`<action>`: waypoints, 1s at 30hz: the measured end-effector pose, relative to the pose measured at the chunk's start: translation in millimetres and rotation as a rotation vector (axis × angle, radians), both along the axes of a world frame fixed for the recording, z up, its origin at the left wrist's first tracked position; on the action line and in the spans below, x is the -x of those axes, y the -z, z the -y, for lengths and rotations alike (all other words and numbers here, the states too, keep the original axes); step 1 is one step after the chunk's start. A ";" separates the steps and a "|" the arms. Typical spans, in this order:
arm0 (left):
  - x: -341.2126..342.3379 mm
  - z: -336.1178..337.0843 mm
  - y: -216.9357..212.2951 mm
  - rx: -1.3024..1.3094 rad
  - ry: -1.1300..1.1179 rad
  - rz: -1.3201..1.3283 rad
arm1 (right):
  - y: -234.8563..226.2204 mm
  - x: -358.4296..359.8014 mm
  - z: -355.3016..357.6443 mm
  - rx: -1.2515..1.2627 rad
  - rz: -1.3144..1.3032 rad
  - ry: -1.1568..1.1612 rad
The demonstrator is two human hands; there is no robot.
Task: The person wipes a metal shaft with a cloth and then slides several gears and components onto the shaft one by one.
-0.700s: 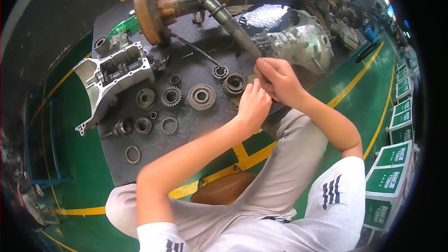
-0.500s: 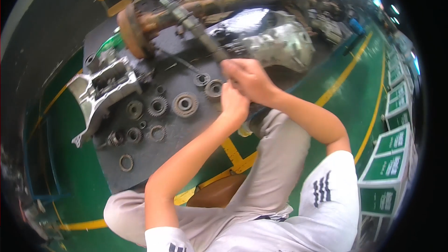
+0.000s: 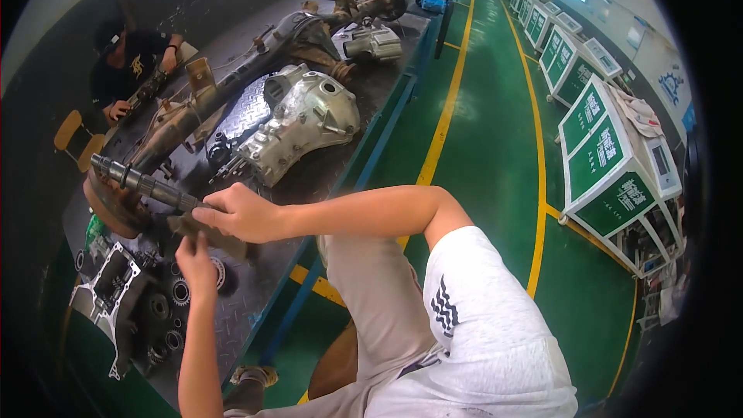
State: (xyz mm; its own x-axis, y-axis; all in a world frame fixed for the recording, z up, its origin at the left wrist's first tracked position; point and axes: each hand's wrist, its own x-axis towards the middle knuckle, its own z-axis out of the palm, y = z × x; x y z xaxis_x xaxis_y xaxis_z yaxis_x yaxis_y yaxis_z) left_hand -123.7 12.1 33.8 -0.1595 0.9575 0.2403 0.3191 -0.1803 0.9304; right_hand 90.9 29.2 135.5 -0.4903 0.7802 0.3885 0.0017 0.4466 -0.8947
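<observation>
My right hand [image 3: 241, 215] grips the near end of a long dark splined shaft [image 3: 143, 182], held level above the metal-plated bench [image 3: 255, 120]. My left hand [image 3: 195, 262] reaches up just beneath that end, its fingers touching a dark flat part [image 3: 210, 236] under the shaft. Below my hands several gears and bearing rings [image 3: 176, 294] lie on the bench beside an open aluminium housing [image 3: 108, 286].
A silver gearbox casing [image 3: 306, 120] and a rusty axle assembly [image 3: 232, 81] lie further along the bench. Another person [image 3: 131, 62] sits at the far left. Green cabinets [image 3: 607, 159] line the right side of the green floor with yellow lines [image 3: 445, 120].
The view has swung right and up, so the bench now sits at the left and the aisle shows. Both hands stay on the shaft's near end.
</observation>
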 end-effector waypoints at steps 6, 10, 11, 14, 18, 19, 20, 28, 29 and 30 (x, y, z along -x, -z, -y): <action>36.0 35.7 -86.7 0.046 -0.150 0.234 | 6.3 0.0 3.4 -0.039 0.030 0.019; 61.0 74.3 -126.3 -0.075 -0.176 0.068 | 7.8 2.9 12.3 -0.017 -0.001 -0.025; 61.6 86.0 -131.6 -0.144 -0.171 0.078 | 7.5 6.1 16.0 0.013 -0.012 -0.053; 103.5 109.7 -123.2 -0.233 -0.328 -0.316 | 6.4 1.0 30.2 -0.007 0.155 -0.060; 93.9 133.8 -124.5 -0.219 -0.339 -0.306 | 17.6 -2.2 55.3 0.213 0.177 -0.154; 94.8 139.4 -127.4 -0.218 -0.333 -0.315 | 11.0 -1.9 67.4 0.454 0.113 -0.254; 95.9 149.4 -132.8 -0.215 -0.328 -0.323 | 11.1 0.2 75.2 0.573 0.098 -0.325; 103.9 178.4 -154.4 -0.018 -0.314 0.150 | 43.0 6.0 115.3 0.038 0.429 -0.157; 106.7 183.5 -156.2 0.076 -0.177 0.382 | 40.9 9.6 119.8 0.015 0.466 -0.173; 107.8 184.7 -156.5 0.168 -0.029 0.616 | 43.4 10.6 122.1 0.019 0.464 -0.177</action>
State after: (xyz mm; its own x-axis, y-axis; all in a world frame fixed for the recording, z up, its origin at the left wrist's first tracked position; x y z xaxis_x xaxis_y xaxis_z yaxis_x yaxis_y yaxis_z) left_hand -231.5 -172.6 190.3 -0.2466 0.9675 -0.0567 -0.2806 -0.0153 0.9597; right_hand 80.3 -92.9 92.1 -0.7336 0.6743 0.0849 0.3273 0.4600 -0.8254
